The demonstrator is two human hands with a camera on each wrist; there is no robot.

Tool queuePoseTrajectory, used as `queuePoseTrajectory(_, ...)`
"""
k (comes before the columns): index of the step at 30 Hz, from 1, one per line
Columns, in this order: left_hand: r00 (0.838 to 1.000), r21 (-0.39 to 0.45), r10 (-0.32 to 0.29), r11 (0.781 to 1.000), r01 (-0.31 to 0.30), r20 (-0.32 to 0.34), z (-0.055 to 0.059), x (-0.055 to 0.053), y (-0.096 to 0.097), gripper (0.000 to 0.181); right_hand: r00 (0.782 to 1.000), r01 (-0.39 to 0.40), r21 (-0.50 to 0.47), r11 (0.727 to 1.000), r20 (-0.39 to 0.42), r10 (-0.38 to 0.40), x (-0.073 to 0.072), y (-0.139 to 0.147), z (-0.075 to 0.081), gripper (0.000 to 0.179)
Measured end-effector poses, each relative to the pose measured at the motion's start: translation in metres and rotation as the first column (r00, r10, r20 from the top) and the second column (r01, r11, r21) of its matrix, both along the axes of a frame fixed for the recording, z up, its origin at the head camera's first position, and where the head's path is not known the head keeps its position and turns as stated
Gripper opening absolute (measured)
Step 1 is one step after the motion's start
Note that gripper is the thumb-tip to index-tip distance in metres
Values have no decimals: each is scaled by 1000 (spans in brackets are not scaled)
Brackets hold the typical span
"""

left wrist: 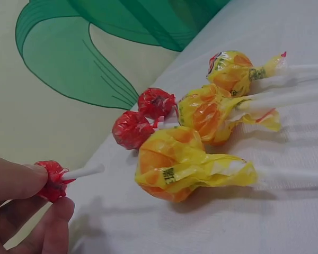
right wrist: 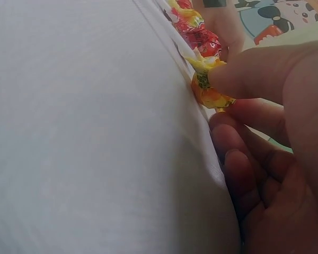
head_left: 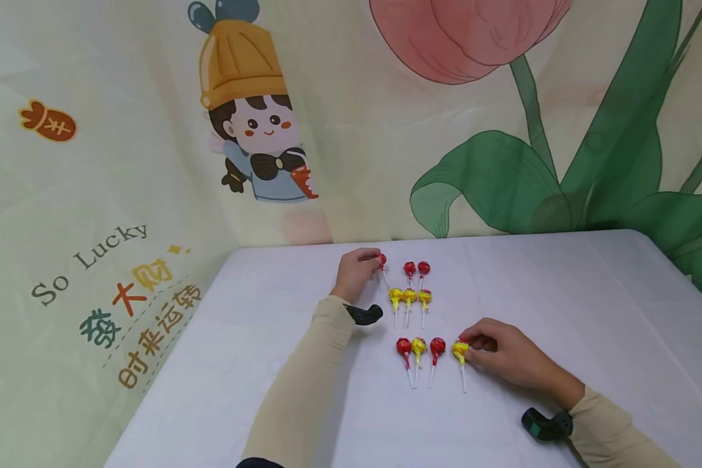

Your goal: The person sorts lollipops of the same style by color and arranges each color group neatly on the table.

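My left hand (head_left: 355, 272) pinches a red lollipop (left wrist: 54, 181) by its wrapped head at the back of the table, its white stick pointing toward the front. Beside it lie two red lollipops (head_left: 416, 268). A row of three yellow lollipops (head_left: 409, 296) sits just in front of those. Nearer the front, my right hand (head_left: 506, 351) pinches a yellow lollipop (head_left: 460, 350) between thumb and finger at its head. Left of that one are a red lollipop (head_left: 437, 346), a yellow lollipop (head_left: 418, 347) and another red lollipop (head_left: 403, 347).
A white-covered table (head_left: 561, 279) bears all the lollipops. Behind it hangs a printed cloth backdrop (head_left: 357, 130) with a cartoon figure and a tulip. Black bands with small devices (head_left: 546, 426) sit at both wrists.
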State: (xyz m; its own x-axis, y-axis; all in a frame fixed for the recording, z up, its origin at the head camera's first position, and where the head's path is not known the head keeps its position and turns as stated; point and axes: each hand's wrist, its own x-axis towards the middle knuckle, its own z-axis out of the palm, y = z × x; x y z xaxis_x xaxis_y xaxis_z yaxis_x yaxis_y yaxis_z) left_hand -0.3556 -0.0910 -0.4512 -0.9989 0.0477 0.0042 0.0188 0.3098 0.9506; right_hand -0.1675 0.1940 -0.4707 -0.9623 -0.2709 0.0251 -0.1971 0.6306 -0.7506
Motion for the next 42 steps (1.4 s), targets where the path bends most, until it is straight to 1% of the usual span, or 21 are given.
queuePoseTrajectory(2,1000,-14,15,1000,-15,1,-1,-1,2,29,1000,-8,-9,1000,-3,8,0,1,0,24)
queuePoseTrajectory(4,1000,-56,8,998,-8,3,-2,-3,2,28,1000,-12,-14,1000,-7,12,0,1,0,24)
queuePoseTrajectory(6,1000,-107,-17,994,16,-4,-2,-5,3,28,1000,-14,-17,1000,-13,14,0,1,0,24)
queuePoseTrajectory(9,998,-182,-57,982,56,0,0,-7,5,26,1000,-17,-24,1000,-21,16,0,1,-1,24)
queuePoseTrajectory(12,996,-224,-87,971,89,17,2,-10,7,23,1000,-12,-25,1000,-24,12,0,2,-2,24)
queuePoseTrajectory(13,996,-230,-90,969,93,26,3,-10,7,22,1000,-12,-23,1000,-25,11,0,2,-2,24)
queuePoseTrajectory(15,995,-244,-100,964,102,22,3,-11,8,22,1000,-12,-23,1000,-26,12,0,1,-2,23)
queuePoseTrajectory(21,992,-282,-125,952,116,-14,0,-11,11,23,999,-16,-17,1000,-35,15,-1,2,-3,22)
queuePoseTrajectory(26,991,-288,-129,950,119,-16,-2,-10,14,22,999,-25,-22,999,-42,24,-1,4,-4,23)
queuePoseTrajectory(31,992,-289,-128,950,120,-8,-3,-10,16,21,999,-19,-19,1000,-37,18,-2,4,-4,23)
queuePoseTrajectory(42,989,-304,-150,942,144,3,-6,-12,17,23,999,-19,-20,1000,-33,19,-2,4,-5,23)
